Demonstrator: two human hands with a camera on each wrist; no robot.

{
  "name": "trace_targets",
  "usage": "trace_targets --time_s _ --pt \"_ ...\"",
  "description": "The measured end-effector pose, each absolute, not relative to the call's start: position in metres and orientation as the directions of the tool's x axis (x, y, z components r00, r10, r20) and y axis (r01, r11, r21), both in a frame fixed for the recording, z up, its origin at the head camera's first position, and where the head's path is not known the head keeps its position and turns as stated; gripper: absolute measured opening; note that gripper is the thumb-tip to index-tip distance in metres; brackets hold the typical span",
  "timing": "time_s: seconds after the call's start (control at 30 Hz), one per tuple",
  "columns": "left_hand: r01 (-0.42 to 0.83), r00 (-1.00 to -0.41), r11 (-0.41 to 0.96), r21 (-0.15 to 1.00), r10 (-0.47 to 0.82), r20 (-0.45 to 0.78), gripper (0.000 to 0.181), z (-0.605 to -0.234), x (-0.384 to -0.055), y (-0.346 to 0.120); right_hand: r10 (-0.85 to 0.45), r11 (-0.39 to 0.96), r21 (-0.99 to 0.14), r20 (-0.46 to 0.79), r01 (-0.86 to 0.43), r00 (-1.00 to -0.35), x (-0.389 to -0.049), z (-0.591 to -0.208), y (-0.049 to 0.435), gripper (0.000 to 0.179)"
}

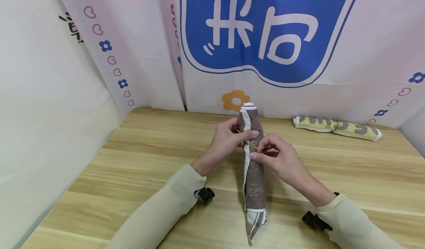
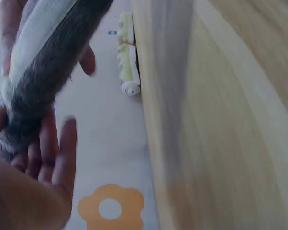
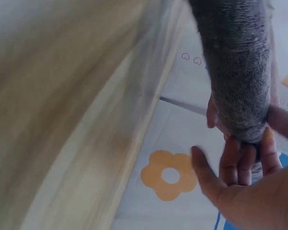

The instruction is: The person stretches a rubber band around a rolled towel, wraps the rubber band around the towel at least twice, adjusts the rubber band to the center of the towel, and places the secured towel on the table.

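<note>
A brown towel [image 1: 255,184] with white edging is rolled into a long tube, one pointed corner sticking out at its near end. My left hand [image 1: 224,138] holds the roll from the left, thumb across the front and fingers partly hidden behind it. A thin yellowish rubber band [image 1: 253,146] lies across the roll near its middle. From the right, my right hand [image 1: 282,160] pinches the band at the roll's side, its thumb against the towel. Both wrist views show the rolled towel [image 2: 53,57] [image 3: 239,62] with fingers around it.
A second rolled towel [image 1: 355,130], yellow-green with grey patches and tied at its middle, lies at the back right of the wooden table [image 1: 132,182]. A printed cloth backdrop [image 1: 149,57] hangs behind the table's far edge.
</note>
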State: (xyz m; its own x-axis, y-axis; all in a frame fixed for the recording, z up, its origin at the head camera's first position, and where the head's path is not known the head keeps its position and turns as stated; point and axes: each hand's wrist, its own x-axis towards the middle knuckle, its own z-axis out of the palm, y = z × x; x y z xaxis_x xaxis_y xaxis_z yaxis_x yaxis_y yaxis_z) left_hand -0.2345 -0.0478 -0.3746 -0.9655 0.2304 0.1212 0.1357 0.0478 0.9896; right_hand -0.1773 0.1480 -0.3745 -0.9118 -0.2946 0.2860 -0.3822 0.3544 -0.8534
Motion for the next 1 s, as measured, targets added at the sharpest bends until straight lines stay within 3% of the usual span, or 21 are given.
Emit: trace_targets --time_s 0.2,0.33,0.53,0.73,1.0 --pt "0.051 -0.890 -0.157 0.986 0.441 0.116 0.048 -0.381 -0.244 -0.055 -0.227 0.258 -0.923 0.229 -0.285 -0.947 -0.182 -0.374 0.152 0.020" --pt "-0.019 -0.866 -0.210 0.978 0.492 0.089 0.052 -0.382 -0.246 -0.058 -0.237 0.181 -0.956 0.187 -0.232 -0.953 -0.183 -0.373 0.155 0.020" --pt "0.087 -0.910 -0.101 0.991 0.397 0.120 0.049 -0.376 -0.242 -0.054 -0.279 0.138 -0.978 0.115 -0.158 -0.953 -0.183 -0.368 0.157 0.020" --pt "0.242 -0.934 0.044 0.969 0.279 0.221 0.042 -0.369 -0.229 -0.045 -0.244 0.338 -0.925 0.093 -0.175 -0.965 -0.180 -0.363 0.156 0.031" --pt "0.128 -0.980 0.094 0.987 0.165 0.111 0.038 -0.364 -0.220 -0.038 -0.245 0.408 -0.868 0.196 -0.284 -0.950 -0.176 -0.366 0.153 0.023"
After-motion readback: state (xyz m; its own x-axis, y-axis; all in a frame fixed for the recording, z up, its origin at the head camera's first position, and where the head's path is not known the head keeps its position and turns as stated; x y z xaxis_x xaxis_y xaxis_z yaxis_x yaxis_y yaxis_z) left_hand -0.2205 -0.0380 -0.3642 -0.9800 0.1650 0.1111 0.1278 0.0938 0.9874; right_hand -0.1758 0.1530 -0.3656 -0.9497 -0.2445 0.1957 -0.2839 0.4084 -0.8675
